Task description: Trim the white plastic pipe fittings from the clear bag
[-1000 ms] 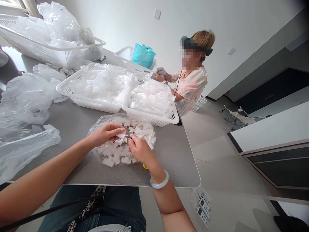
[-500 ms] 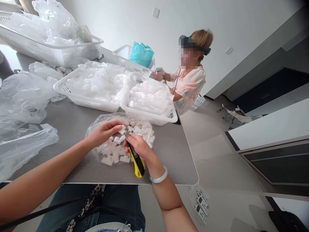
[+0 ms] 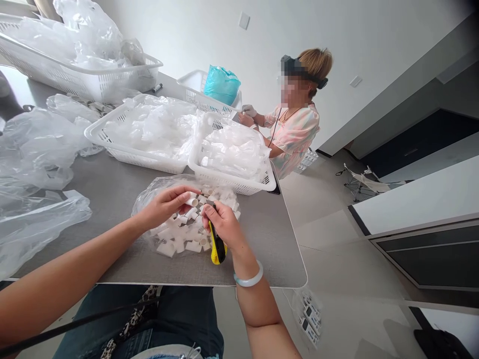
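**Small white tube pinched above a clear bag**

A small white tube [image 3: 192, 201] is pinched by the left hand [image 3: 164, 207]. A yellow box cutter [image 3: 217, 244] is gripped in the closed right hand [image 3: 224, 224]. Below them, a soft clear bag [image 3: 144, 205] of white tubes [image 3: 175, 244] lies on the gray desk [image 3: 262, 239]. A white plastic basket [image 3: 239, 185] stands just beyond.

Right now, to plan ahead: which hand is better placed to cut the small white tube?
Probably the right: the right hand grips the yellow utility knife, while the left hand holds the small white tube.
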### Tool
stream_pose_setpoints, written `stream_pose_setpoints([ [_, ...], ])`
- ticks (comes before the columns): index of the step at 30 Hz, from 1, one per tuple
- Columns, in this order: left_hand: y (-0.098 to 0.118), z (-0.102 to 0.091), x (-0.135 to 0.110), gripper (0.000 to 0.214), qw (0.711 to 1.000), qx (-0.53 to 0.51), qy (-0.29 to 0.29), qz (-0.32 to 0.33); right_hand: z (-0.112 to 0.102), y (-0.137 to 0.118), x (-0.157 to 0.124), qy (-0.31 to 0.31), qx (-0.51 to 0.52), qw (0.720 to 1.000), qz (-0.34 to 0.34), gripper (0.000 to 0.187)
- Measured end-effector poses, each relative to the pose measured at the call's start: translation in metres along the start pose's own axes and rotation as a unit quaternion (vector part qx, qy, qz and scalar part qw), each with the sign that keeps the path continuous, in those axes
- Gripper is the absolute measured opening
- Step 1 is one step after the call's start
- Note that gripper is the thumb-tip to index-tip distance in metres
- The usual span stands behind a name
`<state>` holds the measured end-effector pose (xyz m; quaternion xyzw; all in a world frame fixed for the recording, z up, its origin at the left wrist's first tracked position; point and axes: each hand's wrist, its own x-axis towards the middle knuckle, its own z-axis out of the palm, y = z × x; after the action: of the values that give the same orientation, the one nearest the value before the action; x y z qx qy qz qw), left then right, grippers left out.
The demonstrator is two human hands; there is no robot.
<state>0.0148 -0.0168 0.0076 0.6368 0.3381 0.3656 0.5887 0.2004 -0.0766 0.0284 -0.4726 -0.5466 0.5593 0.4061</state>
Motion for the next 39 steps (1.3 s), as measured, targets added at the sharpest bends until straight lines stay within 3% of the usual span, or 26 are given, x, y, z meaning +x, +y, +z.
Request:
stream_pose_setpoints([
  [3,0.0024,0.0022,-0.0013,0.048,0.999,0.011,-0.031,-0.001,0.0036,0.0022,0.0006,0.073,-0.068,0.995,-0.009,0.033],
  [6,0.0023,0.0014,-0.0014,0.047,0.997,0.035,-0.068,-0.004,0.0067,0.0025,0.0009,0.102,-0.092,0.990,-0.023,0.025],
  [11,-0.0036,-0.0031,0.0011,0.050,0.996,0.042,-0.081,-0.001,0.0055,-0.0021,0.0006,0.087,-0.008,0.996,-0.020,0.023],
  [16,0.0003,-0.0016,-0.0001,0.051,0.995,0.027,-0.100,-0.011,0.0060,-0.0017,0.0013,0.073,-0.003,0.997,-0.022,0.024],
  [21,0.0054,-0.0009,-0.0013,0.051,0.998,0.002,-0.060,-0.009,0.0027,0.0018,0.0038,0.085,0.027,0.996,-0.005,0.027],
  [24,0.0059,-0.0013,-0.0014,0.052,0.999,-0.011,-0.035,-0.022,0.0003,0.0030,0.0031,0.050,-0.008,0.999,-0.010,0.035],
  [28,0.0059,-0.0006,-0.0013,0.050,0.999,-0.017,-0.026,-0.042,0.0012,0.0021,-0.0003,0.008,-0.129,0.991,-0.018,0.045],
  [39,0.0027,-0.0020,-0.0002,0.052,0.997,0.009,-0.047,-0.053,0.0032,0.0018,-0.0006,0.011,-0.235,0.972,-0.001,0.034],
])
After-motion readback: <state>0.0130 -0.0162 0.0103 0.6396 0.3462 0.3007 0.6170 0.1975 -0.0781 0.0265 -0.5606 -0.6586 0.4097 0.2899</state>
